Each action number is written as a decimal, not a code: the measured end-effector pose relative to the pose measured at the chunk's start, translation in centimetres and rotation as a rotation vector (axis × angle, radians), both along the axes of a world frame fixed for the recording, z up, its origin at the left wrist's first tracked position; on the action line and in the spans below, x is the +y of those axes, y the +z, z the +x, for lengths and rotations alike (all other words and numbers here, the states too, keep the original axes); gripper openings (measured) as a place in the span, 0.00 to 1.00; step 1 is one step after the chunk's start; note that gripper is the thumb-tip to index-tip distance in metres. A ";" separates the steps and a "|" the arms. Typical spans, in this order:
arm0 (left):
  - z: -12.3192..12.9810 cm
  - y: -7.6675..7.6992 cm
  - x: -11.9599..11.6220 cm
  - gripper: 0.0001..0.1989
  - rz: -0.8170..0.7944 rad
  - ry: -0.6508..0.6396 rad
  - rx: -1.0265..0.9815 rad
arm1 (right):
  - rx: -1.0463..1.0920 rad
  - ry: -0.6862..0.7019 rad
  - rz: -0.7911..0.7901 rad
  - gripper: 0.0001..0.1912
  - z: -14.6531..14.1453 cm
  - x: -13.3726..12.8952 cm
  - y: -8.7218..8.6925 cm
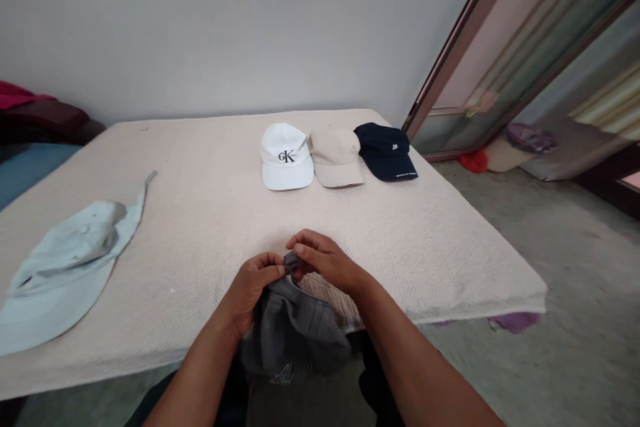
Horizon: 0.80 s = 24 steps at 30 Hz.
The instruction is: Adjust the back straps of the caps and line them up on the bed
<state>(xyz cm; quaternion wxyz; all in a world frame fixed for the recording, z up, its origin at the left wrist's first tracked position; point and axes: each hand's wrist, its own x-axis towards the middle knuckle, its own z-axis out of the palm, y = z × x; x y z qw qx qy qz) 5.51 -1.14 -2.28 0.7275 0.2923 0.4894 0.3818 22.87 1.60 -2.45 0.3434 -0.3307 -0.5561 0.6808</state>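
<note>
A dark grey baseball cap (305, 330) hangs at the table's front edge, its pale lettering low down and upside down. My left hand (255, 287) is closed, pinching the cap's back strap near the buckle. On the strap's other side, my right hand (323, 257) is closed as well, thumb and fingers gripping the strap end. The fingers partly hide the buckle. Beyond my hands a white cap (287, 157), a beige cap (336, 157) and a navy cap (385, 152) stand side by side, brims toward me. A pale blue cap (70, 267) lies at the left with its strap undone.
A cream textured cloth covers the table (210, 227), which meets a grey wall (225, 27) at the back. Dark red and blue items (40, 123) are at the far left. On the right are a glazed door frame (450, 47) and a bin (515, 147) on the floor.
</note>
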 end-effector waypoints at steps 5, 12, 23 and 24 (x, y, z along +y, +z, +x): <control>0.0 -0.1 0.0 0.09 -0.006 0.011 0.034 | -0.071 -0.039 0.019 0.07 -0.3 0.0 -0.3; -0.1 -0.4 0.0 0.10 0.018 0.005 0.052 | -0.096 -0.061 0.047 0.04 -0.6 -0.1 -0.7; -0.3 -0.6 0.1 0.08 -0.041 -0.005 0.016 | -0.111 -0.050 0.052 0.02 -0.9 -0.1 -0.9; -0.3 -0.7 0.1 0.07 -0.048 -0.007 0.007 | -0.111 -0.047 0.050 0.02 -1.0 -0.1 -0.9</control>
